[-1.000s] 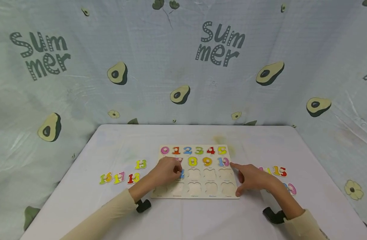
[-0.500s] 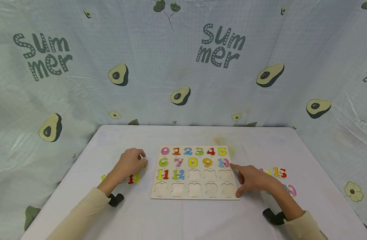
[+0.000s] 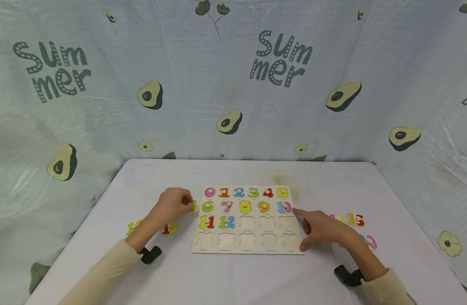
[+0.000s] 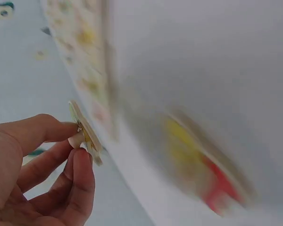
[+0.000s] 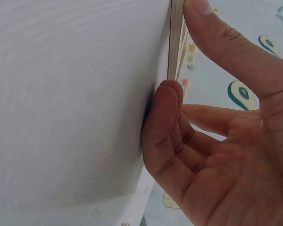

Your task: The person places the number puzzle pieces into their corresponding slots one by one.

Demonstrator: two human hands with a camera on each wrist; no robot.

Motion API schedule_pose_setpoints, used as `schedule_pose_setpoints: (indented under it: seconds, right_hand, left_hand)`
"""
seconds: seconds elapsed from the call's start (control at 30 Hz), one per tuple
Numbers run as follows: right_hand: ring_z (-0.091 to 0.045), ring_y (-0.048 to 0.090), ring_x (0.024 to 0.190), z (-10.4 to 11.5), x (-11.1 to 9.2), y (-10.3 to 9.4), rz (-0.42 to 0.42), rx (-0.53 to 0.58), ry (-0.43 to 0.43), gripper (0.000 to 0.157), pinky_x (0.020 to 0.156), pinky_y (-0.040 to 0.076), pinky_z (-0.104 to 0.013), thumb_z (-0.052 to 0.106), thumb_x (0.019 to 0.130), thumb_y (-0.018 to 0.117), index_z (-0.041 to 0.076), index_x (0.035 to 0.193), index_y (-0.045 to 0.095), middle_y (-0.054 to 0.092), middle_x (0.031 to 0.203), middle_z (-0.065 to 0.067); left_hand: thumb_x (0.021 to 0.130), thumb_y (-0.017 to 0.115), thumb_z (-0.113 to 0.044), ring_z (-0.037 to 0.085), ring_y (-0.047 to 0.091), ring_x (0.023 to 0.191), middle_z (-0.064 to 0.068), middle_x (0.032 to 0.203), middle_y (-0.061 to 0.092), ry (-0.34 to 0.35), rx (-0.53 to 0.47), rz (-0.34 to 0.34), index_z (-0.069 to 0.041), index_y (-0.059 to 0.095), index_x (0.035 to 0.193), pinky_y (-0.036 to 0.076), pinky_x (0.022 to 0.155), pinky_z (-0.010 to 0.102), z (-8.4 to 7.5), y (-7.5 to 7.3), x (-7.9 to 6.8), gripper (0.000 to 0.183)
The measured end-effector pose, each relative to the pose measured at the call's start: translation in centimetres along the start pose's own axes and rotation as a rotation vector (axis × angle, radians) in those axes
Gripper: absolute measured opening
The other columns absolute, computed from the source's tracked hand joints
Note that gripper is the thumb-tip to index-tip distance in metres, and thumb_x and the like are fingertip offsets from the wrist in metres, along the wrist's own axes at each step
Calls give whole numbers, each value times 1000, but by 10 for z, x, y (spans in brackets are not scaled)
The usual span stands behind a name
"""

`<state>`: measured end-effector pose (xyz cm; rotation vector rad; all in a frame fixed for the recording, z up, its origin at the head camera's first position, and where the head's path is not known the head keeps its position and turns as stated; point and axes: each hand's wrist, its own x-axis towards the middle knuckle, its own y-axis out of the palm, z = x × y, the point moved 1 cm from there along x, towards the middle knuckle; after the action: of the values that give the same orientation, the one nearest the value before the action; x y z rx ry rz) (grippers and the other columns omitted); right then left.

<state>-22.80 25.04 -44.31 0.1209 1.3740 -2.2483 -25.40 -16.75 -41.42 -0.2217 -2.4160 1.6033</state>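
Note:
My left hand (image 3: 171,206) pinches a number piece, the 13 (image 3: 194,206), by its small knob. The piece (image 4: 86,132) is tilted and raised off the table in the left wrist view. Just right of that hand lies a wooden number puzzle board (image 3: 233,254) with 0 to 12 seated in it and several bare recesses below. My right hand (image 3: 321,227) rests along the board's right edge, its thumb by the lower corner and index fingertip beside the 10 (image 3: 284,206). In the right wrist view its thumb (image 5: 231,42) touches the board's edge (image 5: 176,42).
On the left lie the 18 piece (image 3: 170,228) and the 16 piece (image 3: 132,227), partly behind my left forearm. Beyond my right hand are the 15 piece (image 3: 356,219), the 20 piece (image 3: 371,242) and another partly covered one. A patterned curtain (image 3: 195,84) hangs behind the table.
My left hand has gone from the 12 on the board to the loose pieces on the left, picked up the 13 and moved slightly right with it. The right hand stays put.

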Motion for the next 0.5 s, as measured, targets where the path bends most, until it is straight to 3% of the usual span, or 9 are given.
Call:
schedule_pose_setpoints:
  seconds: [0.13,0.27,0.37,0.5]
  right_hand:
    - [-14,49,73,-1,-1,-1,-2,3,0,104,60,39,-27,32,59,91,11,147,39,53,77,0]
    - [-14,49,73,-2,-1,-1,-2,12,-11,104,60,39,-27,32,60,91,10,147,39,53,77,-1]
    - [-14,49,72,-4,0,0,1,10,-6,105,60,39,-27,32,59,91,12,147,38,53,78,-1]
    - [-15,50,72,-5,2,1,8,6,10,106,59,40,-28,34,59,91,14,148,37,53,78,-1]
  left_hand:
    - [78,72,-14,8,52,63,-7,67,61,141,-54,35,-15,70,74,44,62,24,-52,13,13,5]
    - [78,71,-14,4,51,61,-11,63,59,266,-90,114,-17,68,71,44,62,21,-93,38,23,8]
    - [79,70,-14,3,50,63,-11,63,59,324,-94,180,-17,68,71,43,60,19,-110,56,28,9]
    - [80,70,-14,4,50,65,-11,63,58,317,-103,236,-18,67,70,42,58,18,-117,71,30,12]
